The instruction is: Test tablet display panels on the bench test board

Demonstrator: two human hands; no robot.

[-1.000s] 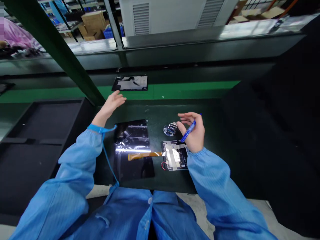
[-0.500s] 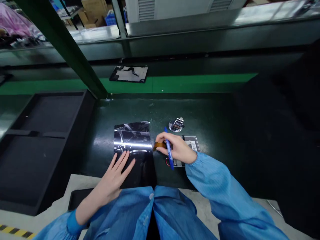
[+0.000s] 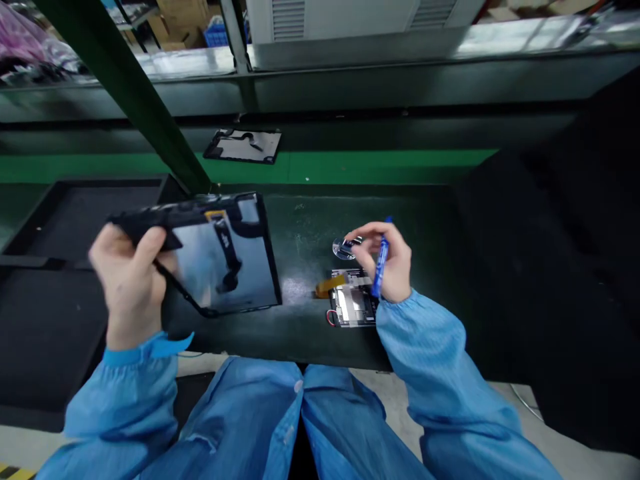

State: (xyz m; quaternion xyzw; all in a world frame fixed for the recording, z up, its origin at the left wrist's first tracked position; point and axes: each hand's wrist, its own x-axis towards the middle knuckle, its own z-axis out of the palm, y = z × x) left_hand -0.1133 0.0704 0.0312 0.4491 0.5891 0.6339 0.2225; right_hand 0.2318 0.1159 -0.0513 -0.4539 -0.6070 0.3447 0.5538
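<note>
My left hand (image 3: 133, 273) is closed on the left edge of a display panel (image 3: 200, 263). The panel is raised and tilted, its pale back with a black flex cable facing me. A blue marker pen (image 3: 381, 267) rests in my right hand (image 3: 393, 260), by the thumb base. The fingers of that hand reach over a round metal tally counter (image 3: 345, 248) and partly cover it; I cannot tell whether they touch it. Just below lies a small opened electronic unit (image 3: 353, 308) with a silvery middle, an orange ribbon cable (image 3: 331, 285) and a red wire loop at its left.
Black divided trays (image 3: 45, 320) stand at the left, beside a slanted green post (image 3: 130, 93). Another panel (image 3: 245, 145) lies on the green strip at the back. A large dark object (image 3: 550, 267) fills the right side.
My left hand has gone from lying flat on the panel to gripping it, lifted and with its back showing. My right hand has left the orange ribbon cable and moved to the tally counter.
</note>
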